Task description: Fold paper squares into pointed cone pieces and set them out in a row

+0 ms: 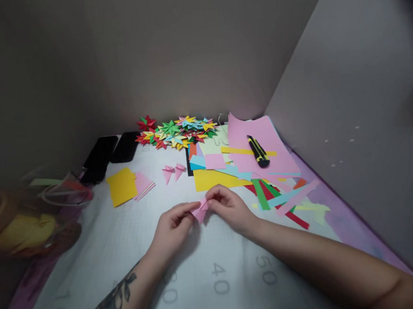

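A small folded piece of pink paper (199,215) is held in front of me, above the white mat. My left hand (176,225) pinches its left side between thumb and fingers. At its upper right corner, the thumb and fingertips of my right hand (230,208) are closed on it too. Two finished-looking pink folded paper pieces (174,171) stand side by side just beyond my hands. To their left lie a stack of yellow paper squares (122,187) and some pink paper squares (144,184), partly under the yellow ones.
Folded paper stars (176,132) in many colours are heaped by the wall. A black and yellow utility knife (258,151) rests on pink sheets (283,151). Paper strips (281,198) lie scattered right. Two black phone-like slabs (125,147) and a blurred pot (17,213) are left.
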### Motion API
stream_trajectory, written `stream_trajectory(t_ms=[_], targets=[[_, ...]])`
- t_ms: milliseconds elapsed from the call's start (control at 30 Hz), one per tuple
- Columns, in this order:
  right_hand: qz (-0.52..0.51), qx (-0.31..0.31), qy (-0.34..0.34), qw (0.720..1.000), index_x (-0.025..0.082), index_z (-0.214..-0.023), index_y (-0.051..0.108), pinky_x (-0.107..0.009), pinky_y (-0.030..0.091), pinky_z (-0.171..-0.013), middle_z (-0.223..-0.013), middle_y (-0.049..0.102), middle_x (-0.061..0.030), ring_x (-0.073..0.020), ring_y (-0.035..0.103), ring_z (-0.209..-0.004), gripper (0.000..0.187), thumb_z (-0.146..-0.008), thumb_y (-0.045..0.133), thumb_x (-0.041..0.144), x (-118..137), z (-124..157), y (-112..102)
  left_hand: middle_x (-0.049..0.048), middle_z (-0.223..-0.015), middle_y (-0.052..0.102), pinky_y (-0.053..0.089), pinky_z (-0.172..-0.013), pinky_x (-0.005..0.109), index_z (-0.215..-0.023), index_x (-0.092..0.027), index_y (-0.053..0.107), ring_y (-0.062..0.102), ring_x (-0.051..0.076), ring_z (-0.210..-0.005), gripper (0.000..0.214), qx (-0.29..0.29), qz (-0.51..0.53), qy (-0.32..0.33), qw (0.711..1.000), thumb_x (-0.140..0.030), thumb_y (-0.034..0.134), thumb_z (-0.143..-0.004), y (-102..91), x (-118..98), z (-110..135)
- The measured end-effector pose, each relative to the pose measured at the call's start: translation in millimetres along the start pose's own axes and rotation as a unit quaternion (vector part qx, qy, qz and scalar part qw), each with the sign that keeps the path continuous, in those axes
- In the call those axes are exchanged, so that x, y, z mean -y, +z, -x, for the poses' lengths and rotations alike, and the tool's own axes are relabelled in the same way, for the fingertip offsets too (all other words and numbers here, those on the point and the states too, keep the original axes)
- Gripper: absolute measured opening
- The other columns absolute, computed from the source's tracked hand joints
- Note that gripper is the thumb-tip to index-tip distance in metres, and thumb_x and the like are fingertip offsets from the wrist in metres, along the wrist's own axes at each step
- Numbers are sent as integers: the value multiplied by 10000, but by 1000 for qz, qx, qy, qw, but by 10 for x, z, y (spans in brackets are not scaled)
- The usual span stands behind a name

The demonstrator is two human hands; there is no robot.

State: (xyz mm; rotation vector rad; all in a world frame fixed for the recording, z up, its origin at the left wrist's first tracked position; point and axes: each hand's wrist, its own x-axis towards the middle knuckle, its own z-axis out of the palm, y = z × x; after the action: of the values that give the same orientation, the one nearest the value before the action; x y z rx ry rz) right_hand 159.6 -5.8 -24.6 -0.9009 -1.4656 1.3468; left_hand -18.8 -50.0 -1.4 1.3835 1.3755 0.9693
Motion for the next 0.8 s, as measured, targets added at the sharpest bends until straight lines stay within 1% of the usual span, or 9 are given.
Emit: stream_trajectory(t_ms=[33,133,267,400,467,600,800], targets=[[18,9,-9,1000,220,-813,594,-296,445,-707,-795,575,4,-147,562,-761,20,-807,576,228,4,2,-7,40,-909,733,488,-773,263,-1010,-187,727,651,175,-834,353,-3,11,-14,1000,-153,527,-721,-4,3,-7],[69,29,-28,997,223,-820,654,-306,447,-759,-825,608,-10,-154,588,-814,128,-832,533,184,13,8,-23,31,-813,730,488,-754,269,-1055,-184,711,645,165,-761,379,-1,49,-45,998,-159,564,-708,-3,9,-19],[92,28,-53,994,226,-811,680,-298,455,-741,-818,626,-12,-148,596,-802,183,-823,522,136,-10,15,-28,35,-821,733,482,-767,271,-1082,-189,702,645,163,-777,408,6,94,-57,994,-147,593,-691,4,27,-19],[106,11,-64,992,230,-816,687,-294,454,-718,-808,626,-10,-148,585,-790,197,-794,538,104,-18,19,-24,37,-809,737,489,-738,271,-1108,-186,692,645,157,-746,417,8,92,-62,994,-153,588,-706,9,47,-12],[115,2,-63,991,230,-799,683,-291,449,-701,-797,617,-8,-147,576,-780,192,-773,554,90,3,22,-19,42,-818,744,501,-746,289,-1100,-189,697,653,166,-752,391,4,71,-49,996,-180,592,-723,17,41,-7],[119,-5,-61,991,225,-746,662,-286,441,-672,-785,601,-8,-151,568,-765,169,-748,581,76,49,36,-10,59,-959,748,523,-810,329,-1019,-206,731,675,207,-870,310,-12,37,-8,999,-220,628,-728,39,-3,10],[106,-2,-68,992,225,-734,639,-290,444,-688,-799,591,-6,-157,571,-778,157,-736,599,73,35,51,1,60,-962,748,553,-781,314,-962,-212,749,691,199,-833,263,-38,-4,35,999,-190,621,-734,55,-22,32]])
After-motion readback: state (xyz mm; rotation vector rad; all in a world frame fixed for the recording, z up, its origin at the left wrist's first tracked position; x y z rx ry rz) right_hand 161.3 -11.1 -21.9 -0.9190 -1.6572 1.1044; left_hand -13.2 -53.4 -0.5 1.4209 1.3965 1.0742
